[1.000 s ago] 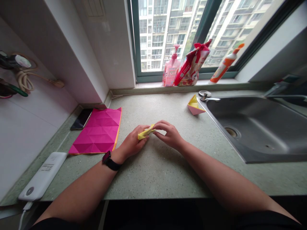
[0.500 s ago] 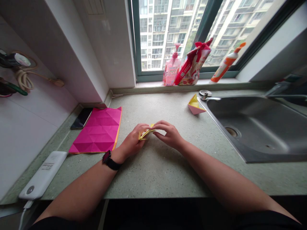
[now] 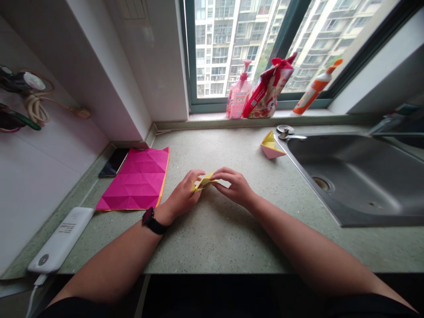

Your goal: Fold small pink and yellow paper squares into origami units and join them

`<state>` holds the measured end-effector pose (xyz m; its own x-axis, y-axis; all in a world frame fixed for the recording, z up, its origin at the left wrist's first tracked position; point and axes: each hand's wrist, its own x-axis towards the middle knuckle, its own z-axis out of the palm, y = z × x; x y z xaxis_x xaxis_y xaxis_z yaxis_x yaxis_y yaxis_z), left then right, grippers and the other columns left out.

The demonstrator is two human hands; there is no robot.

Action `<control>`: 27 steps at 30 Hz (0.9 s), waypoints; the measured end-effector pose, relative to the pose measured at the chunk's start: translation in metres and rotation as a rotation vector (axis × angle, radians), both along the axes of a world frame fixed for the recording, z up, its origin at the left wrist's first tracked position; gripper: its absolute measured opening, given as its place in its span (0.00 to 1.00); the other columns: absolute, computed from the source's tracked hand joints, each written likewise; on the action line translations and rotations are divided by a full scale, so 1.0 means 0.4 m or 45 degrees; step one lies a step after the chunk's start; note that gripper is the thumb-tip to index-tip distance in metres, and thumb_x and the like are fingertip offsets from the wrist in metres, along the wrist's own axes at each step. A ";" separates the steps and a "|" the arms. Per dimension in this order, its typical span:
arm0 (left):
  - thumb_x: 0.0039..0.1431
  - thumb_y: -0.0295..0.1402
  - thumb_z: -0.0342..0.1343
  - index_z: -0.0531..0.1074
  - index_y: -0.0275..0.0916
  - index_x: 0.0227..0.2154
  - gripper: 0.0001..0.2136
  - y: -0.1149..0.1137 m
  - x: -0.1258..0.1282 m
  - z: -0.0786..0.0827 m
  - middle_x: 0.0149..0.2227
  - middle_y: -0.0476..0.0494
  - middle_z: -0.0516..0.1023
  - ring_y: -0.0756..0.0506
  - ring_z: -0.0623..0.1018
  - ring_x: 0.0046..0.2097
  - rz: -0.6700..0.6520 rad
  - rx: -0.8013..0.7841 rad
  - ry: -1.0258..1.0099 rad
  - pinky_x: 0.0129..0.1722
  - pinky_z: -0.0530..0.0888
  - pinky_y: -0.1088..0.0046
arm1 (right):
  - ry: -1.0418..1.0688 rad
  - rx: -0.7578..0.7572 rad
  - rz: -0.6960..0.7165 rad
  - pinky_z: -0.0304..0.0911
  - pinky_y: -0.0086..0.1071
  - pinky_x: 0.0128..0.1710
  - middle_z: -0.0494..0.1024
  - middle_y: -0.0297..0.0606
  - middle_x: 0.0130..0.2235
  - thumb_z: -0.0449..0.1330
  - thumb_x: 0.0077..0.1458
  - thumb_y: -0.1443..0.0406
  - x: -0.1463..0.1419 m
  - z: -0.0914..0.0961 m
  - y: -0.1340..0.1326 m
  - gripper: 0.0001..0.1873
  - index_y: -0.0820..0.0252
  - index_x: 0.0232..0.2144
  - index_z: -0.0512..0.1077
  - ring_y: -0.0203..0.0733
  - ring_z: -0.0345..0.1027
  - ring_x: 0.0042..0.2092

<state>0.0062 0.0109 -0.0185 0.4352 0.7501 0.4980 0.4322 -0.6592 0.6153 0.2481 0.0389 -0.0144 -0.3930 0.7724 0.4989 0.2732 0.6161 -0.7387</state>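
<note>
1. Pinching a small folded yellow paper (image 3: 202,182) with the left hand (image 3: 180,198), thumb and fingertips pressed together on its left end, a black watch (image 3: 153,221) sitting on the wrist.
2. Gripping the same paper's right end with the right hand (image 3: 236,187), fingertips curled and closed on a thin flap.
3. Keeping the paper between the 2 hands, low at the speckled grey-green tabletop (image 3: 215,234); touching it or not, cannot tell.
4. Lying flat near the left hand: a rectangular magenta sheet (image 3: 137,179), crossed with triangular creases, yellow showing along 1 edge.
5. Resting just beside that sheet's far corner: a dark glossy phone (image 3: 113,162); lying nearer, at the tabletop's left edge, a smooth white power bank (image 3: 59,240).
6. Sitting well apart to the right, just beside the brushed steel sink (image 3: 364,194): a pointed paper boat (image 3: 271,148), pink outside, yellow inside.
7. Standing on the windowsill: a pink pump bottle (image 3: 237,95), a crinkled red pouch (image 3: 268,90) and a leaning orange-and-white bottle (image 3: 314,88).
</note>
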 end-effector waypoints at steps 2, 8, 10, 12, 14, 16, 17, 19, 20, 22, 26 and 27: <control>0.74 0.26 0.53 0.64 0.43 0.64 0.19 -0.003 -0.001 0.002 0.61 0.36 0.74 0.41 0.81 0.56 -0.010 -0.012 0.008 0.59 0.81 0.56 | -0.027 0.015 -0.008 0.76 0.47 0.50 0.85 0.40 0.44 0.67 0.65 0.61 0.002 0.000 0.000 0.06 0.46 0.42 0.85 0.50 0.79 0.46; 0.75 0.32 0.55 0.63 0.42 0.64 0.18 0.001 -0.005 -0.002 0.61 0.34 0.74 0.39 0.81 0.57 -0.060 0.004 0.018 0.59 0.80 0.56 | -0.184 0.142 0.010 0.75 0.41 0.45 0.84 0.38 0.40 0.66 0.66 0.63 0.008 -0.016 0.011 0.03 0.50 0.41 0.81 0.46 0.79 0.42; 0.75 0.34 0.57 0.63 0.42 0.64 0.19 0.002 -0.006 -0.003 0.61 0.33 0.74 0.39 0.81 0.57 -0.078 -0.013 0.009 0.58 0.81 0.56 | -0.211 0.215 0.028 0.76 0.41 0.46 0.85 0.39 0.41 0.66 0.66 0.63 0.008 -0.026 0.015 0.02 0.51 0.39 0.81 0.45 0.79 0.43; 0.75 0.34 0.58 0.63 0.42 0.65 0.20 0.003 -0.007 -0.004 0.61 0.34 0.74 0.39 0.81 0.58 -0.082 -0.034 0.005 0.59 0.80 0.56 | -0.208 0.289 0.049 0.77 0.43 0.50 0.86 0.40 0.45 0.67 0.66 0.65 0.007 -0.034 0.017 0.02 0.51 0.39 0.80 0.46 0.81 0.47; 0.72 0.33 0.59 0.64 0.43 0.66 0.23 0.006 -0.009 -0.007 0.61 0.34 0.74 0.38 0.79 0.60 -0.066 -0.034 0.005 0.62 0.79 0.53 | -0.206 0.332 0.055 0.78 0.46 0.53 0.87 0.40 0.50 0.67 0.66 0.66 0.007 -0.036 0.018 0.03 0.51 0.40 0.80 0.47 0.82 0.51; 0.69 0.33 0.63 0.63 0.42 0.67 0.27 0.011 -0.010 -0.013 0.64 0.32 0.73 0.35 0.76 0.65 -0.024 -0.031 -0.015 0.67 0.75 0.49 | -0.204 0.348 0.056 0.80 0.48 0.54 0.87 0.40 0.54 0.67 0.66 0.67 0.008 -0.033 0.017 0.04 0.50 0.39 0.79 0.48 0.83 0.53; 0.68 0.34 0.65 0.63 0.41 0.68 0.29 0.014 -0.011 -0.015 0.66 0.31 0.72 0.33 0.74 0.68 0.004 -0.051 -0.039 0.69 0.73 0.47 | -0.195 0.355 0.057 0.80 0.48 0.54 0.87 0.40 0.55 0.67 0.66 0.68 0.008 -0.029 0.016 0.05 0.50 0.39 0.78 0.48 0.83 0.54; 0.65 0.38 0.69 0.62 0.41 0.70 0.34 0.018 -0.011 -0.019 0.69 0.29 0.69 0.31 0.72 0.69 0.041 -0.185 -0.126 0.67 0.75 0.47 | -0.152 0.379 0.052 0.81 0.49 0.54 0.86 0.39 0.56 0.66 0.67 0.68 0.009 -0.021 0.013 0.06 0.50 0.39 0.78 0.48 0.83 0.55; 0.65 0.42 0.70 0.61 0.42 0.71 0.37 0.019 -0.010 -0.019 0.69 0.29 0.69 0.31 0.74 0.68 0.034 -0.302 -0.186 0.64 0.78 0.49 | -0.121 0.397 0.038 0.81 0.49 0.55 0.86 0.39 0.57 0.65 0.68 0.69 0.009 -0.017 0.010 0.06 0.50 0.39 0.78 0.48 0.83 0.55; 0.64 0.48 0.71 0.59 0.43 0.74 0.42 0.021 -0.008 -0.014 0.67 0.29 0.72 0.32 0.80 0.61 -0.025 -0.580 -0.328 0.54 0.82 0.55 | -0.068 0.442 -0.007 0.82 0.49 0.56 0.86 0.39 0.56 0.64 0.69 0.68 0.008 -0.007 0.003 0.06 0.51 0.39 0.77 0.47 0.83 0.56; 0.62 0.52 0.72 0.60 0.41 0.73 0.44 0.020 -0.004 0.004 0.60 0.30 0.79 0.36 0.84 0.52 -0.143 -0.958 -0.536 0.50 0.80 0.60 | -0.055 0.529 0.003 0.82 0.49 0.57 0.87 0.39 0.54 0.61 0.71 0.68 0.006 0.010 -0.014 0.08 0.51 0.39 0.78 0.47 0.82 0.58; 0.61 0.51 0.73 0.63 0.40 0.72 0.43 0.020 -0.004 0.008 0.58 0.31 0.80 0.37 0.83 0.52 -0.152 -0.992 -0.549 0.49 0.80 0.62 | -0.069 0.541 0.026 0.82 0.49 0.57 0.87 0.39 0.54 0.61 0.71 0.69 0.005 0.013 -0.017 0.08 0.50 0.40 0.78 0.47 0.82 0.58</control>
